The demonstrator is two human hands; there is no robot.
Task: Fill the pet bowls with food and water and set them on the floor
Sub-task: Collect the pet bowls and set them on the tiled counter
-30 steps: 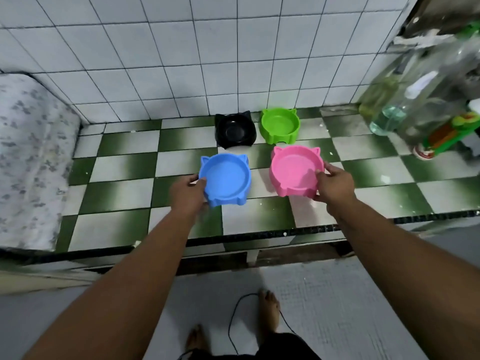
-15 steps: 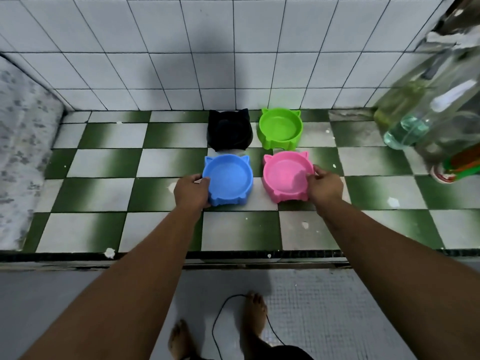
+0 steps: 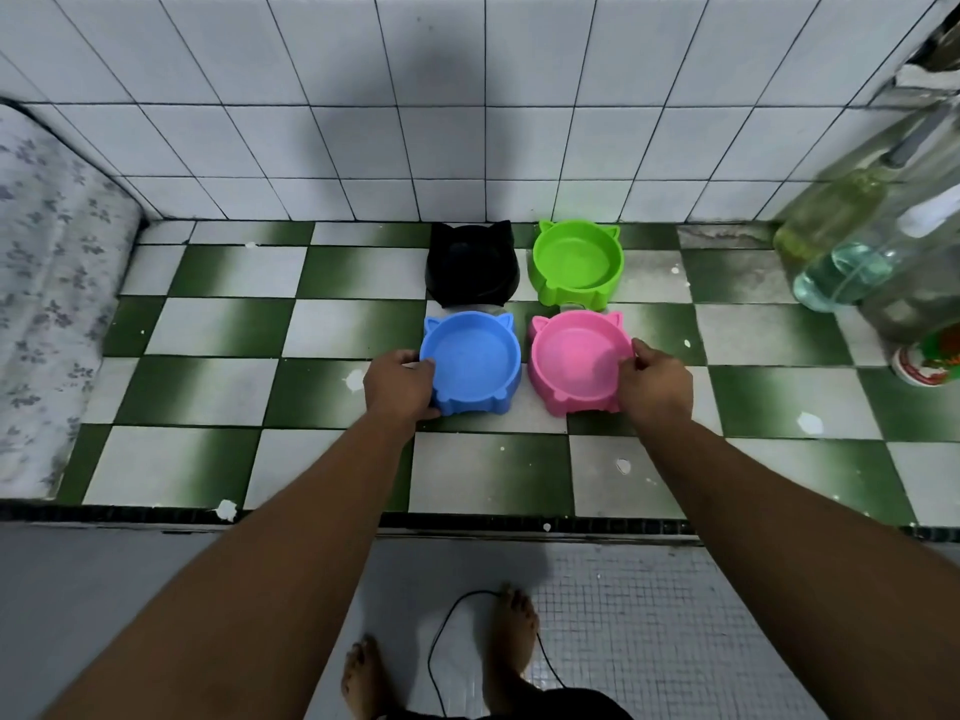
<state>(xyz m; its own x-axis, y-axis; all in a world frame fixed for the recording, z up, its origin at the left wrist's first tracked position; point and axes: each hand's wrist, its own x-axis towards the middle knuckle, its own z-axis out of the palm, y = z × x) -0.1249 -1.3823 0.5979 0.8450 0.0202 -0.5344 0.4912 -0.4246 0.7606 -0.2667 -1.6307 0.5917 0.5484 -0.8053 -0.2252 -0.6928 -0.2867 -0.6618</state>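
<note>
Several cat-eared pet bowls stand in a square on a green and white checkered tile ledge [image 3: 218, 459]. A black bowl [image 3: 471, 265] and a green bowl [image 3: 576, 262] sit at the back by the wall. In front of them stand a blue bowl [image 3: 475, 361] and a pink bowl [image 3: 574, 361]. All the bowls look empty. My left hand [image 3: 397, 384] grips the blue bowl's left rim. My right hand [image 3: 652, 384] grips the pink bowl's right rim.
Clear plastic bottles [image 3: 852, 252], one with water in it, stand at the ledge's right end beside a colourful container [image 3: 930, 358]. A flowered cushion [image 3: 47, 304] lies at the left. White tiles cover the wall behind. My bare feet and a black cord [image 3: 441, 641] are on the grey floor below.
Both bowls have settled on the ledge just in front of the black and green ones. My hands still hold their rims. The view has tilted down and closer.
</note>
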